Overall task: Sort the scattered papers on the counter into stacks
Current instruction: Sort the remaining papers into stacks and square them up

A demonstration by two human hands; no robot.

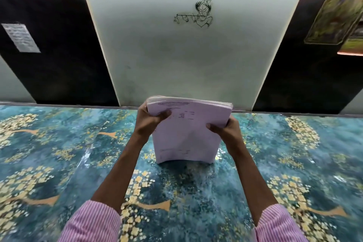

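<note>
A thick stack of pale pink printed papers (186, 135) stands upright on its lower edge on the counter (68, 143), near the back wall. My left hand (151, 120) grips the stack's upper left side, thumb on the front sheet. My right hand (224, 129) grips the upper right side, thumb also on the front. The top of the stack bends slightly toward me. I see no other loose papers on the counter.
The counter carries a glossy blue-green cover with yellow flower patterns. Behind it rises a white panel with a line drawing (194, 14), flanked by dark panels. A small printed note (20, 37) hangs at left; a colourful picture (334, 12) hangs at upper right.
</note>
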